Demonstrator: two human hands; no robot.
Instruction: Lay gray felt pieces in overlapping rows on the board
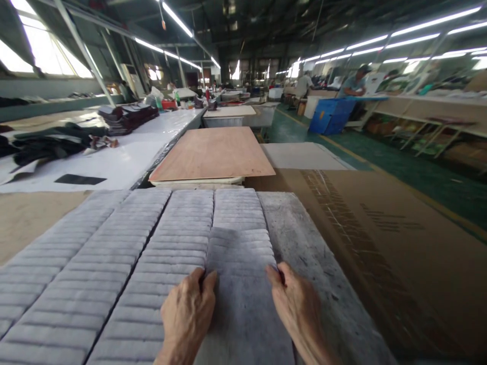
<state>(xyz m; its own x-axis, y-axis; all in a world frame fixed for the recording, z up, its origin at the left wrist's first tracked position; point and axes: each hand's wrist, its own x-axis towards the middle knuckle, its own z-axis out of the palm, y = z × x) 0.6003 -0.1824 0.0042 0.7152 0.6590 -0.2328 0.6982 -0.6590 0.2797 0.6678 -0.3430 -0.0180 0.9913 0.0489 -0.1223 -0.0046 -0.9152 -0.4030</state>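
A soft grey piece lay directly between the person's 2 hands, at the near end of the rightmost of 4 rows of overlapping grey pieces on the worktop. The left hand had its thumb and fingers pinched at the piece's left edge, and the right hand pinched the right edge at about the same depth, so neither hand was clearly nearer to it. The rightmost row stretched straight away from the person, its long axis running forward between the hands, while the line from hand to hand crossed it. Where the piece ended toward the person could not be told, since the grey below blended together. The left hand also overlapped the edge of the neighbouring row, whereas bare worktop showed beside the right hand. Beyond the rows sat a flat wooden board, and brown cardboard spread out to the right
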